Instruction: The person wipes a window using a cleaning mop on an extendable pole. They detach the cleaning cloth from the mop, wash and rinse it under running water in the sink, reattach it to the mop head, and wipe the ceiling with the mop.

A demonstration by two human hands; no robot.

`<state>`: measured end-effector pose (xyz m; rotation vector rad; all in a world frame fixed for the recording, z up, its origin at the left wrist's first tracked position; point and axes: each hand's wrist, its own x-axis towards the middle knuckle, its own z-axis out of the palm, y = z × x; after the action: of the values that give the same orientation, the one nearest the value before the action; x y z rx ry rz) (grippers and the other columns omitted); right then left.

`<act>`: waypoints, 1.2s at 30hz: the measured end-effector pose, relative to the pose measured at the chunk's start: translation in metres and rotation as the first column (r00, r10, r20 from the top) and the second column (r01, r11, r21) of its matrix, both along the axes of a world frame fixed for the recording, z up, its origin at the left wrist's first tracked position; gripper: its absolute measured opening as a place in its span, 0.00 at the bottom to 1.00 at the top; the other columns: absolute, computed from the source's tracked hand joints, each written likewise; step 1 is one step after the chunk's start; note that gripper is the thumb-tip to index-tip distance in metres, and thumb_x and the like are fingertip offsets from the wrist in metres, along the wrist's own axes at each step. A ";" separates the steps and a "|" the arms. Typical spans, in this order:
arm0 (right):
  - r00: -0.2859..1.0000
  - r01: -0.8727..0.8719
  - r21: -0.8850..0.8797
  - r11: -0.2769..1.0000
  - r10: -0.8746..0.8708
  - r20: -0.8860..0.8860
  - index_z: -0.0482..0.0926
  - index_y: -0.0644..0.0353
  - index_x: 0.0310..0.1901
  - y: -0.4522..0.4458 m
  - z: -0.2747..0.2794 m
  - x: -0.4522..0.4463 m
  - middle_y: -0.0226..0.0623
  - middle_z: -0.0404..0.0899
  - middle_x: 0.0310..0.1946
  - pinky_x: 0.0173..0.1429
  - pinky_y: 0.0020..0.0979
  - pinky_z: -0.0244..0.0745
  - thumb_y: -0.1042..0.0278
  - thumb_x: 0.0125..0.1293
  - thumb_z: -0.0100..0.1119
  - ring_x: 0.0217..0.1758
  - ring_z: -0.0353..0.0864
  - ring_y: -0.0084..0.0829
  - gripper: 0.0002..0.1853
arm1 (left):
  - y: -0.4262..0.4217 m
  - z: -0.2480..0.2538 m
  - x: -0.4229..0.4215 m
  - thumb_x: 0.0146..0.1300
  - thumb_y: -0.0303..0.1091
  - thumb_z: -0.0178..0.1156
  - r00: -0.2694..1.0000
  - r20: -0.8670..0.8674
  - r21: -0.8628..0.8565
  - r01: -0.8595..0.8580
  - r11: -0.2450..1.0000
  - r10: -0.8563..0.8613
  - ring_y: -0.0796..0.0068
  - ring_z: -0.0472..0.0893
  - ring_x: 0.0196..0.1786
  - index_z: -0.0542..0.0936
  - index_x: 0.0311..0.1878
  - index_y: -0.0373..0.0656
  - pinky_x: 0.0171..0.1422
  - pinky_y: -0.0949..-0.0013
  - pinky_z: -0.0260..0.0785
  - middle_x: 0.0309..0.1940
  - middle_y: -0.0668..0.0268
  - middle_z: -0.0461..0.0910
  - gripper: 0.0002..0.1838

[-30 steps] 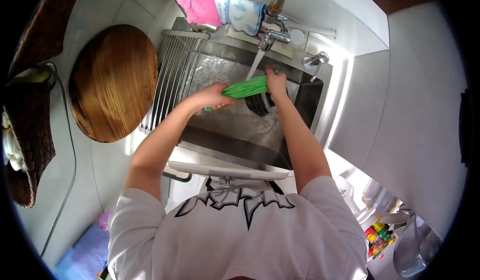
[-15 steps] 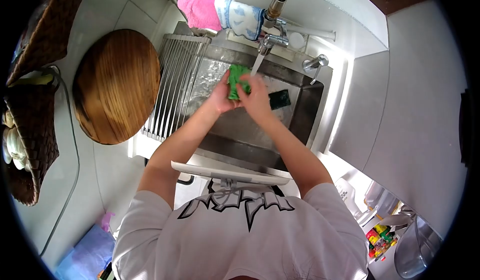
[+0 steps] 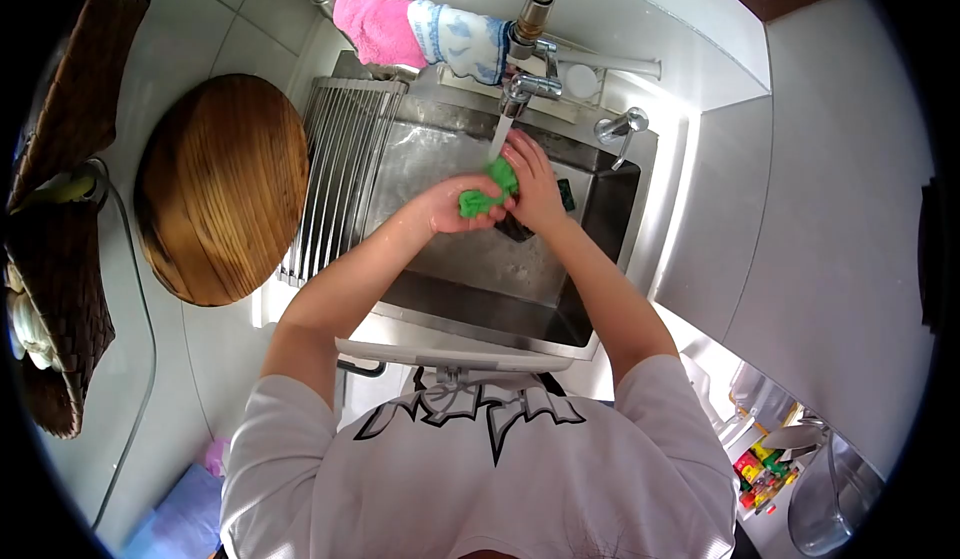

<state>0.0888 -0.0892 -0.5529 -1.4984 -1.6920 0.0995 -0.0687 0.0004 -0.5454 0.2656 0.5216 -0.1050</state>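
Observation:
A crumpled green cloth (image 3: 482, 202) is bunched between my two hands over the sink (image 3: 470, 307). My left hand (image 3: 452, 205) is closed around its lower left end. My right hand (image 3: 536, 185) grips the upper right end, its fingers lying over the cloth close to the stream. Water (image 3: 500, 139) runs from the tap (image 3: 524, 89) down onto the cloth and fingers. A dark green scouring pad (image 3: 567, 195) lies on the sink floor, partly covered by my right hand and wrist.
A roll-up metal rack (image 3: 345, 164) spans the sink's left side. Beside it stands a round wooden board (image 3: 222, 191). Pink (image 3: 380, 21) and blue-white (image 3: 462, 41) towels hang behind the tap. A small chrome spout (image 3: 622, 127) is at the right, woven baskets (image 3: 75, 299) at far left.
My hands have moved slightly lower with the cloth. My right hand has closed on the cloth's upper end, and its wrist now covers more of the scouring pad. The view has shifted slightly.

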 end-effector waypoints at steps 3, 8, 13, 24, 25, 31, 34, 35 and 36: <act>0.972 -0.194 -0.087 0.977 0.203 0.121 0.72 0.56 0.53 0.013 -0.008 0.014 0.37 0.71 0.59 0.64 0.47 0.64 0.70 0.41 0.65 0.62 0.68 0.42 0.31 | 0.001 -0.002 -0.004 0.58 0.31 0.59 0.978 0.104 -0.122 0.192 0.974 -0.180 0.78 0.74 0.32 0.74 0.48 0.40 0.25 0.80 0.61 0.34 0.66 0.75 0.14; 0.972 -0.141 -0.486 0.863 0.213 0.096 0.77 0.58 0.45 0.026 0.001 0.016 0.41 0.80 0.42 0.51 0.44 0.73 0.68 0.41 0.66 0.45 0.79 0.43 0.24 | 0.021 0.004 -0.006 0.56 0.30 0.60 0.933 -0.230 0.440 0.353 0.826 -0.276 0.71 0.77 0.30 0.74 0.44 0.40 0.26 0.73 0.66 0.30 0.62 0.77 0.12; 0.921 -0.327 -0.891 0.314 -0.104 -0.375 0.77 0.69 0.36 0.048 -0.002 0.019 0.48 0.80 0.27 0.29 0.39 0.77 0.74 0.46 0.60 0.25 0.81 0.39 0.13 | 0.023 -0.015 0.014 0.50 0.29 0.63 0.892 -0.448 0.818 0.385 -0.428 -0.055 0.52 0.80 0.40 0.73 0.42 0.41 0.41 0.57 0.73 0.35 0.49 0.79 0.15; 0.905 -0.193 -0.560 0.806 -0.074 -0.418 0.67 0.61 0.58 0.021 -0.005 0.034 0.52 0.75 0.49 0.54 0.45 0.75 0.78 0.50 0.58 0.50 0.78 0.48 0.30 | 0.015 -0.005 0.019 0.55 0.31 0.59 0.939 -0.323 0.891 0.343 -0.296 0.115 0.54 0.81 0.42 0.72 0.51 0.39 0.46 0.58 0.74 0.38 0.53 0.80 0.19; 0.946 -0.179 -0.480 0.859 0.017 -0.323 0.67 0.59 0.59 0.018 0.000 0.031 0.52 0.71 0.53 0.57 0.45 0.72 0.77 0.49 0.59 0.54 0.74 0.50 0.31 | 0.019 -0.006 0.019 0.57 0.32 0.57 0.904 -0.406 0.911 0.411 -0.016 0.132 0.57 0.81 0.42 0.72 0.52 0.39 0.45 0.59 0.74 0.39 0.54 0.80 0.18; 0.970 -0.149 -0.222 0.964 0.186 0.156 0.68 0.54 0.60 0.010 0.019 0.010 0.45 0.63 0.62 0.64 0.46 0.66 0.73 0.44 0.65 0.63 0.65 0.52 0.36 | 0.018 -0.002 0.002 0.62 0.44 0.50 0.981 -0.155 0.036 -0.110 0.993 0.115 0.69 0.76 0.30 0.73 0.47 0.40 0.34 0.72 0.73 0.34 0.59 0.77 0.18; 0.967 -0.208 -0.132 0.969 0.224 0.118 0.70 0.55 0.59 0.016 0.014 0.001 0.43 0.67 0.60 0.64 0.46 0.66 0.74 0.44 0.65 0.64 0.65 0.52 0.35 | 0.013 -0.018 -0.009 0.61 0.41 0.51 0.990 0.113 -0.315 -0.045 0.948 0.085 0.74 0.71 0.24 0.73 0.43 0.39 0.27 0.77 0.68 0.29 0.63 0.73 0.15; 0.966 -0.228 -0.101 0.968 0.238 0.100 0.70 0.55 0.59 0.021 0.003 0.000 0.43 0.69 0.60 0.63 0.45 0.67 0.74 0.43 0.65 0.63 0.66 0.51 0.34 | 0.011 -0.020 -0.011 0.61 0.41 0.51 0.973 0.219 -0.376 0.010 0.927 0.078 0.75 0.69 0.23 0.72 0.42 0.39 0.25 0.78 0.66 0.28 0.63 0.72 0.14; 0.964 -0.247 -0.071 0.966 0.252 0.081 0.71 0.55 0.58 0.025 0.001 -0.001 0.42 0.70 0.59 0.63 0.45 0.68 0.74 0.43 0.65 0.62 0.68 0.49 0.34 | 0.010 -0.021 -0.013 0.61 0.40 0.52 0.943 0.322 -0.429 0.071 0.900 0.079 0.76 0.68 0.22 0.72 0.41 0.39 0.23 0.80 0.63 0.27 0.64 0.71 0.13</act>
<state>0.0873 -0.0639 -0.5521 -1.3432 -1.9608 0.2225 -0.0813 0.0107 -0.5659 -0.1594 0.1497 -0.1667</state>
